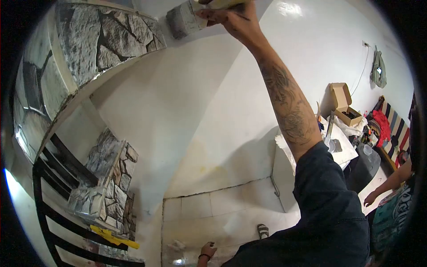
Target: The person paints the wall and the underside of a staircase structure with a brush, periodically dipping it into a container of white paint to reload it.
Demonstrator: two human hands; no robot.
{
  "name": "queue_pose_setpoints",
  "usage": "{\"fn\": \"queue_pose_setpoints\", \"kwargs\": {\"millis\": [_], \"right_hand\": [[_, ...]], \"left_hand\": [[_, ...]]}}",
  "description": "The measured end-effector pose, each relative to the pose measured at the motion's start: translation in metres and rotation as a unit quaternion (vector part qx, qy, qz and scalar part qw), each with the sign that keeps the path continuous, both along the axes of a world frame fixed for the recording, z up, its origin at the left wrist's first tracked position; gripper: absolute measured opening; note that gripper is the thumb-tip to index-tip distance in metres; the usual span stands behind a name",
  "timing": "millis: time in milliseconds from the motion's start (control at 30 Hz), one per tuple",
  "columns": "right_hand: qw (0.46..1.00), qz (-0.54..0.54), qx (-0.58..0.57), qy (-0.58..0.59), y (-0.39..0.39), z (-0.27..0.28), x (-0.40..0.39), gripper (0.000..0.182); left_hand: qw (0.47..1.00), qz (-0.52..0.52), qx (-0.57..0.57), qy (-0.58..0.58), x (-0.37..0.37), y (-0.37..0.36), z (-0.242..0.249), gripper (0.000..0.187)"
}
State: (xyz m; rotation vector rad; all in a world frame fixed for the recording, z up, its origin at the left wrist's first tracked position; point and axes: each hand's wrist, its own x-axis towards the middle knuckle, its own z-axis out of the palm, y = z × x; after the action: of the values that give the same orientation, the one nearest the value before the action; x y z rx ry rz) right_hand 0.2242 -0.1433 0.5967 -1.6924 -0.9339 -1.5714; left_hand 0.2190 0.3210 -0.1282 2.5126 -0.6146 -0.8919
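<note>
My right hand (233,20) is raised at the top of the view, its fingers closed round the handle of a wide paintbrush (184,20). The brush's grey-stained bristles point left, at the white wall (213,58) beside the edge of the stone-patterned panel (111,35). Low in the view, my left hand (207,250), with a dark band at the wrist, hangs over the tiled floor. Its fingers look partly curled, and whether anything is in them cannot be made out.
Black metal railings (80,227) with a yellow object (113,236) stand lower left, near a stone-patterned post (118,196). At right are a cluttered white surface (344,153), an open cardboard box (344,104), a dark container (364,167) and another person's arm (391,180).
</note>
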Motion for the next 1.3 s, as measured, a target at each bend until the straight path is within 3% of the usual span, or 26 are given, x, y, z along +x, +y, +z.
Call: {"fn": "queue_pose_setpoints", "kwargs": {"millis": [67, 133, 167, 200, 233, 267, 300, 333, 367, 467, 500, 533, 667, 767, 867, 900, 933, 967, 1000, 1100, 1133, 1233, 1300], "right_hand": [[0.993, -0.058, 0.086, 0.049, -0.016, -0.005, -0.005, 0.015], [0.996, 0.011, 0.085, 0.015, -0.062, -0.009, -0.012, 0.015], [0.990, -0.071, 0.123, 0.009, -0.074, -0.012, -0.031, 0.016], [0.994, -0.047, 0.099, -0.025, -0.088, -0.016, -0.045, 0.016], [0.985, -0.115, 0.128, -0.032, -0.085, -0.018, -0.064, 0.016], [0.993, -0.065, 0.082, -0.049, -0.098, -0.018, -0.077, 0.016], [0.987, -0.129, 0.083, -0.054, -0.094, -0.021, -0.089, 0.023], [0.976, -0.191, 0.083, -0.058, -0.087, -0.025, -0.100, 0.029], [0.981, -0.147, 0.115, -0.059, -0.068, -0.019, -0.098, 0.017], [0.985, -0.103, 0.136, -0.038, -0.029, -0.009, -0.075, 0.017], [0.994, -0.038, 0.095, -0.047, -0.025, -0.006, -0.060, 0.018], [0.997, 0.027, 0.053, -0.056, -0.024, -0.001, -0.044, 0.019], [0.998, 0.054, 0.019, 0.000, -0.023, 0.003, -0.001, 0.018], [0.998, -0.011, 0.051, 0.021, -0.046, -0.006, -0.008, 0.016], [0.995, -0.016, 0.097, 0.014, -0.086, -0.017, -0.046, 0.018], [0.990, -0.064, 0.128, 0.007, -0.094, -0.021, -0.064, 0.019], [0.994, -0.068, 0.081, -0.033, -0.102, -0.025, -0.085, 0.022], [0.979, -0.144, 0.143, -0.027, -0.106, -0.025, -0.101, 0.026], [0.974, -0.190, 0.115, -0.037, -0.112, -0.028, -0.120, 0.031], [0.981, -0.128, 0.122, -0.080, -0.095, -0.019, -0.127, 0.035], [0.985, -0.079, 0.142, -0.064, -0.067, -0.011, -0.119, 0.026], [0.993, -0.020, 0.112, -0.034, -0.031, 0.001, -0.081, 0.023], [0.996, 0.010, 0.086, -0.008, -0.017, 0.006, -0.053, 0.021]], "left_hand": [[1.000, 0.006, 0.009, 0.008, -0.005, -0.004, 0.003, 0.054], [0.998, 0.010, 0.045, 0.031, -0.017, 0.012, -0.007, 0.054], [0.987, -0.141, 0.035, -0.074, -0.021, 0.031, -0.011, 0.056], [0.940, -0.269, 0.022, -0.208, -0.023, 0.049, -0.020, 0.058], [0.972, -0.199, -0.002, -0.123, -0.033, 0.057, -0.024, 0.051], [0.992, -0.116, -0.032, -0.041, -0.044, 0.064, -0.024, 0.045], [0.997, -0.029, -0.061, 0.028, -0.058, 0.071, -0.021, 0.040], [0.998, -0.026, -0.039, 0.037, -0.051, 0.064, -0.023, 0.042], [0.999, -0.024, -0.016, 0.045, -0.044, 0.055, -0.020, 0.045], [0.996, -0.016, 0.060, 0.069, -0.020, 0.039, -0.014, 0.052], [0.993, -0.014, 0.087, 0.076, -0.011, 0.034, -0.012, 0.055], [0.996, -0.014, 0.064, 0.068, -0.003, 0.022, -0.012, 0.056], [0.991, 0.036, 0.023, 0.126, 0.009, -0.022, -0.009, 0.058], [0.993, -0.040, 0.061, 0.089, -0.005, -0.017, -0.016, 0.059], [0.986, 0.036, 0.092, 0.133, -0.024, 0.005, -0.026, 0.051], [0.985, 0.047, 0.092, 0.140, -0.030, 0.017, -0.025, 0.051], [0.987, 0.041, 0.076, 0.139, -0.034, 0.029, -0.023, 0.050], [0.989, 0.030, 0.047, 0.140, -0.038, 0.044, -0.019, 0.050], [0.990, 0.012, 0.030, 0.135, -0.043, 0.059, -0.017, 0.050], [0.981, -0.141, 0.123, 0.041, -0.021, 0.056, -0.026, 0.051], [0.965, -0.200, 0.169, 0.001, -0.017, 0.055, -0.029, 0.052], [0.990, 0.000, 0.095, 0.108, 0.000, 0.024, -0.023, 0.056], [0.989, -0.017, 0.126, 0.080, 0.010, -0.007, -0.007, 0.056]]}}
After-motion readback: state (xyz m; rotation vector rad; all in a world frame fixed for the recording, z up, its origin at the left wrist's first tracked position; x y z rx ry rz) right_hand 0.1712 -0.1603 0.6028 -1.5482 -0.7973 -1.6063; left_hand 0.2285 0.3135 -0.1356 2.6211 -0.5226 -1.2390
